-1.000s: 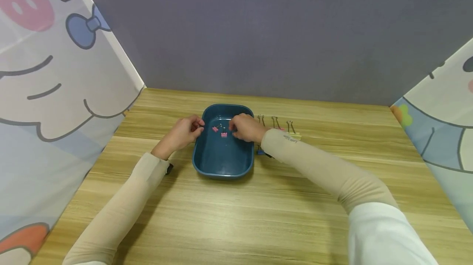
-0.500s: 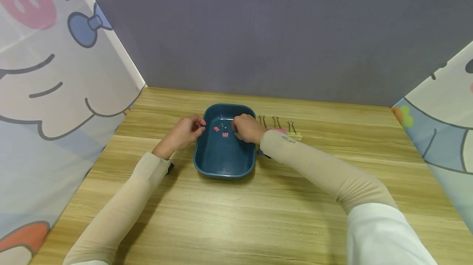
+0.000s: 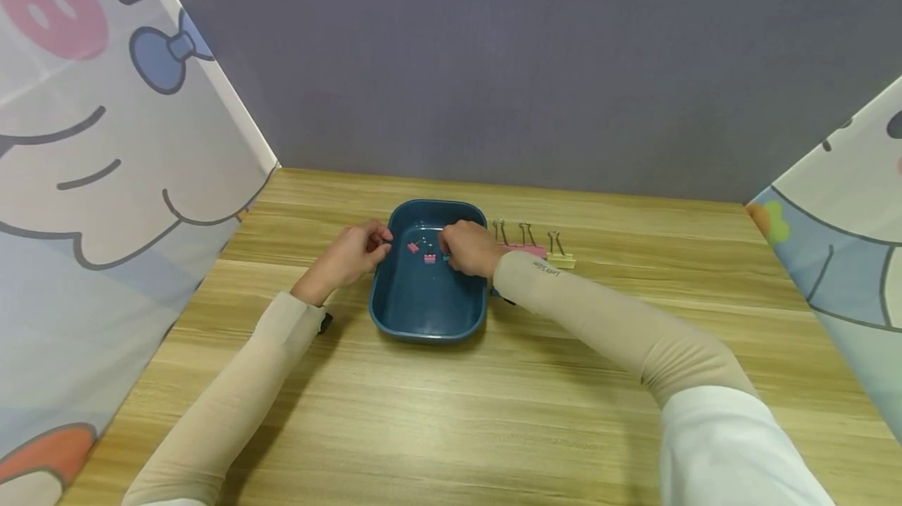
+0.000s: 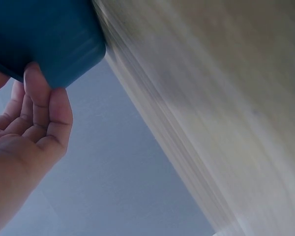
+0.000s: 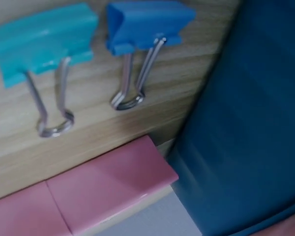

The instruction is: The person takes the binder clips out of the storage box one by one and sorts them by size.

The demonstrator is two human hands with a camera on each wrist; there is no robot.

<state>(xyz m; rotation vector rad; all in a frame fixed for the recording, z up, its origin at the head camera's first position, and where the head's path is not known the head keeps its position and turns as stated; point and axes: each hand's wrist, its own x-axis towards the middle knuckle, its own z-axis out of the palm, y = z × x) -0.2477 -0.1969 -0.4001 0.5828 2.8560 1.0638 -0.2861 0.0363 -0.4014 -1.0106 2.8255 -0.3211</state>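
Note:
A dark blue plastic bin (image 3: 427, 310) stands on the wooden table. My left hand (image 3: 355, 251) pinches its left rim; the left wrist view has fingers (image 4: 37, 88) against the outer wall and the thumb over the rim. My right hand (image 3: 468, 246) reaches over the right rim into the bin, fingers curled down. A small teal binder clip (image 3: 446, 257) peeks out under its fingertips, mostly hidden by the hand. Two small pink binder clips, one tilted (image 3: 413, 247) and one straight (image 3: 430, 258), lie on the bin floor just left of it.
Right of the bin, larger binder clips stand close by: pink ones (image 3: 530, 250) side by side, a yellow one (image 3: 561, 261), and, in the right wrist view, a teal one (image 5: 44, 44) and a blue one (image 5: 150, 22). A grey panel (image 3: 451, 67) rises behind the table.
My right hand has shifted slightly within the bin, and the teal clip now shows at its fingertips. The left hand stays at the rim.

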